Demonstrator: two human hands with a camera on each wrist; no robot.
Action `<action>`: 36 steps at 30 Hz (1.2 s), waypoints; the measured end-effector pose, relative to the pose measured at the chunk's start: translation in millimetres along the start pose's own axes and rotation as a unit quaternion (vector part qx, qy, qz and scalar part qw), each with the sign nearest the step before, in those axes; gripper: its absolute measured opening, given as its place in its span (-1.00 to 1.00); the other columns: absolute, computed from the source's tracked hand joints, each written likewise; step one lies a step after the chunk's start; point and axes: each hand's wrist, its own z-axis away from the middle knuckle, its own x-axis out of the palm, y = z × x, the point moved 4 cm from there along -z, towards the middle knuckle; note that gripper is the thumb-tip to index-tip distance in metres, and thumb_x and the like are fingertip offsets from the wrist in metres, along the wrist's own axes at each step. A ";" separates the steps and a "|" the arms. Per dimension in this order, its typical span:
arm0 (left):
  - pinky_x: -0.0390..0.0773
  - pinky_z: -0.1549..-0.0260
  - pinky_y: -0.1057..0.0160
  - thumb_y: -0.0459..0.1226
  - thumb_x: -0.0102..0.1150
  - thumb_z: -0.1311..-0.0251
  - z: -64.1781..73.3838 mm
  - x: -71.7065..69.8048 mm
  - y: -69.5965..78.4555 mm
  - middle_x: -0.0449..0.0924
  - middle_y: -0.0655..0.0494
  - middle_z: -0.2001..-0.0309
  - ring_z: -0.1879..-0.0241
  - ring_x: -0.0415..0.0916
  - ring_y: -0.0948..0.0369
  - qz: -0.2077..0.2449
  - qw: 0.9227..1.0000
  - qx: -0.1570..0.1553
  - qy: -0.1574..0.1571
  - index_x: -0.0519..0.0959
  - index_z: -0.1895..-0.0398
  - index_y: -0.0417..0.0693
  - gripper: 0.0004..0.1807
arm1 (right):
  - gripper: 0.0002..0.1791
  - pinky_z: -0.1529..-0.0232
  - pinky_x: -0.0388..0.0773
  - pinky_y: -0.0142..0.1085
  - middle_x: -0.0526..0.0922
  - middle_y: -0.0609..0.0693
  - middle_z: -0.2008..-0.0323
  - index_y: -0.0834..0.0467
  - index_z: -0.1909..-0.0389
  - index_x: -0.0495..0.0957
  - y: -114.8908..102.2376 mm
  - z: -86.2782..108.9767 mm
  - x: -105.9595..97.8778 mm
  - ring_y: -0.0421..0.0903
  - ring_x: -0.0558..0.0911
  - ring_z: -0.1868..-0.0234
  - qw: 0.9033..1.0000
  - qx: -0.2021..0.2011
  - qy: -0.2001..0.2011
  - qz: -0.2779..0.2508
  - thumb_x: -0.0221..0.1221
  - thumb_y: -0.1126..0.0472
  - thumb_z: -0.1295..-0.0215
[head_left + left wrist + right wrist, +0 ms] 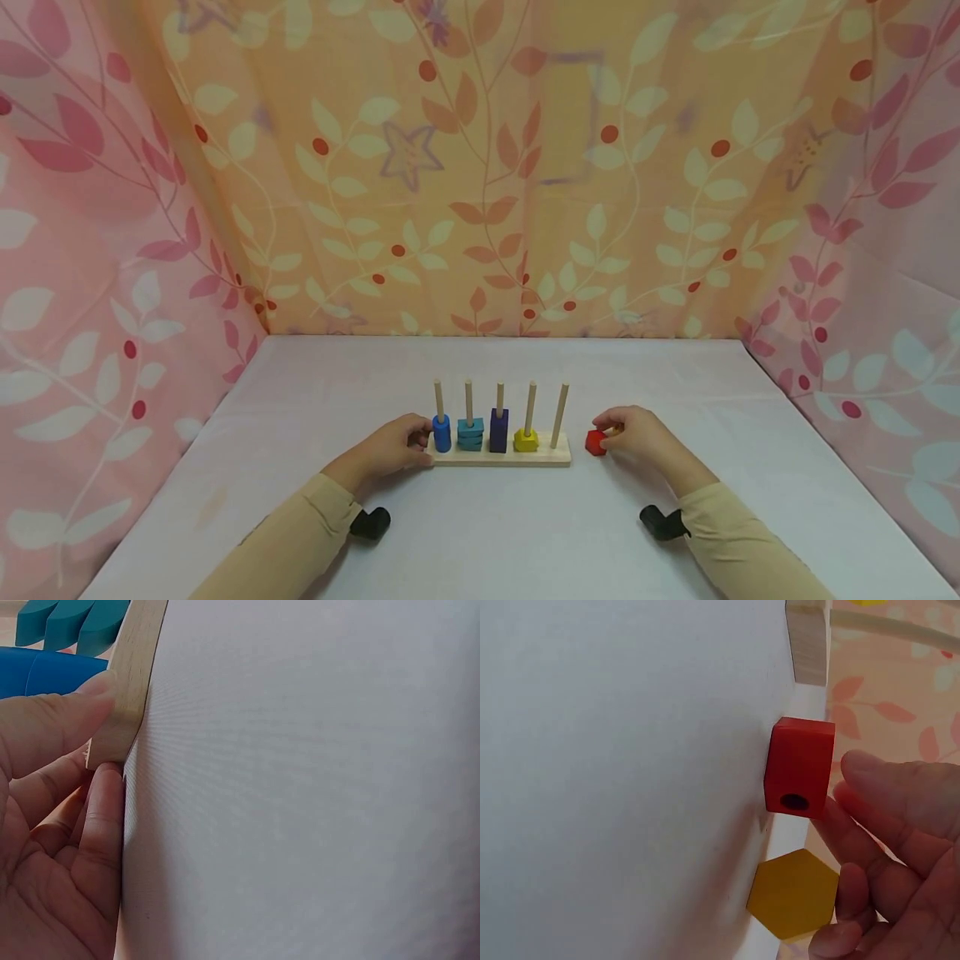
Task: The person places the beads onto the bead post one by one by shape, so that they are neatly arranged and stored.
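Note:
My left hand (pixel 397 442) grips the left end of a wooden peg stand (pixel 495 459); in the left wrist view the thumb lies on the board and fingers are at its end. Its pegs bear a blue cylinder (pixel 442 434), teal blocks (pixel 470 436), a tall purple block (pixel 498 431) and a yellow block (pixel 526 441). The rightmost peg (pixel 560 417) is bare. At my right hand (pixel 637 433) is a red block (pixel 801 769) with a hole, its thumb a little clear of it. A yellow hexagonal block (pixel 793 894) is beside the curled lower fingers.
The stand is on a white-covered table (pixel 480 533). Patterned cloth (pixel 480 167) hangs along the back and both sides. Dark wrist-worn pieces (pixel 663 523) project near both sleeves.

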 end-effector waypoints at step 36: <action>0.36 0.21 0.21 -0.26 0.34 0.03 -0.3 -0.3 -1.0 0.39 0.09 0.24 0.20 0.32 0.16 -0.001 1.000 0.009 -0.004 0.42 0.02 -0.12 -0.53 | -0.75 0.41 0.41 -0.29 0.48 -0.09 0.41 0.06 0.32 0.55 -16.3 22.5 11.7 -0.12 0.43 0.42 0.991 -0.091 -0.098 0.024 0.27 0.42 0.03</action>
